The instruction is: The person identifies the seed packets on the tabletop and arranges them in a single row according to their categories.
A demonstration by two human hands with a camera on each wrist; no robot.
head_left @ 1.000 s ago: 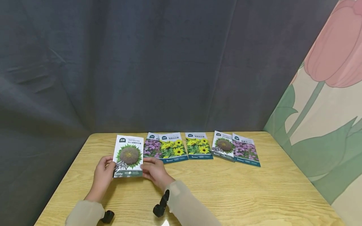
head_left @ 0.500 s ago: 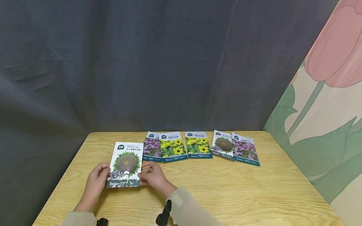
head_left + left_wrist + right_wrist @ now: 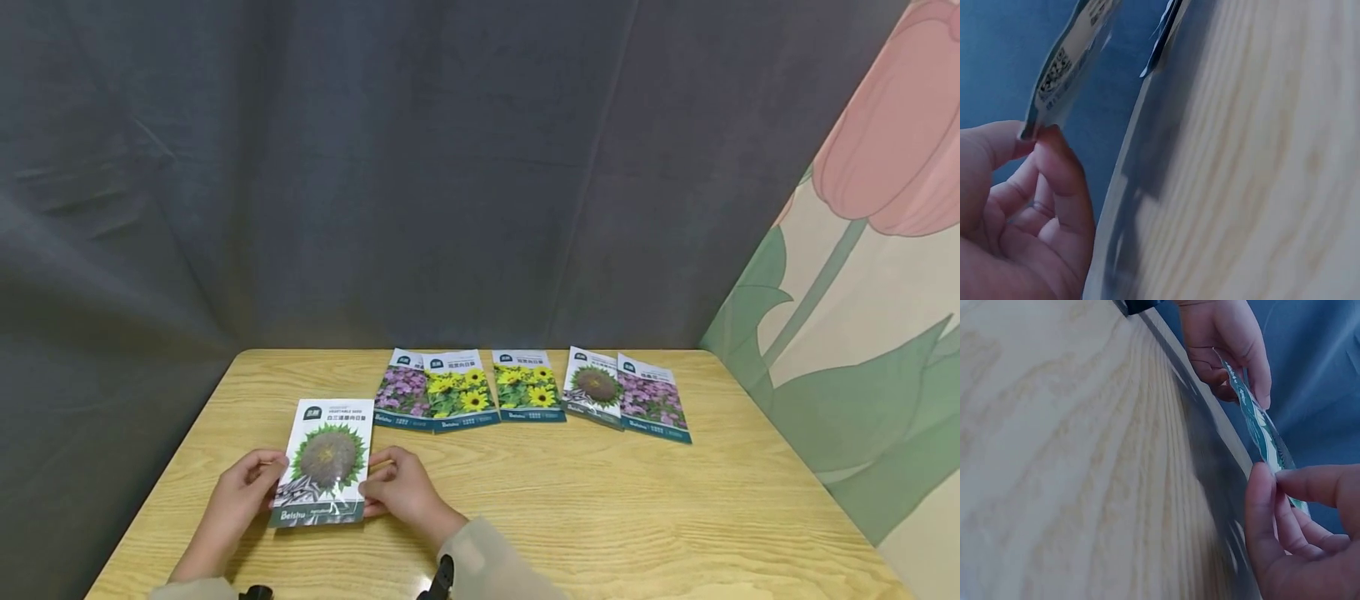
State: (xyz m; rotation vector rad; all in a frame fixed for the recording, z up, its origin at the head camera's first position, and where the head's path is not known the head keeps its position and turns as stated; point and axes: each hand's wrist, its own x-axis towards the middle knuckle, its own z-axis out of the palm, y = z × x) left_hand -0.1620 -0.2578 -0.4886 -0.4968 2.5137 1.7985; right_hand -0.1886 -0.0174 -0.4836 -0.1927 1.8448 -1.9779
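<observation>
Person's L hand (image 3: 238, 492) and R hand (image 3: 405, 492) hold a seed packet (image 3: 327, 460) b/w them, over the near L part of a wood-grain tabletop (image 3: 637, 508). Packet is upright to the reader, front facing the head cam: white top w/ dark logo, big brown flower head w/ green leafy rim, striped seeds, dark green band at the bottom w/ "Beishu" on it.

L hand's fingers (image 3: 1063, 169) are clamped on the packet's L edge, low down; thumb & index pinch it, and the L wrist view shows a QR code on the back. R hand's fingers (image 3: 1262, 515) are clamped on the opp. edge, also low, thumb on the front. So the packet sits btwn the two pinches, most of it rising beyond the fingertips. Both wrist views show it clear of the tabletop, w/ shadow on the wood.

Along the back edge, L to R: a purple-flower packet (image 3: 401, 393), partly covered by a yellow-flower packet (image 3: 459, 392); another yellow packet (image 3: 528, 387), apart from its neighbors; then a brown-flower packet (image 3: 592, 387) right beside a second purple packet (image 3: 651, 402); can't tell if those 2 overlap.

Dark gray curtain (image 3: 420, 167) behind; R wall (image 3: 847, 400) has a pink tulip mural. Light sleeves (image 3: 491, 567) at bottom.
</observation>
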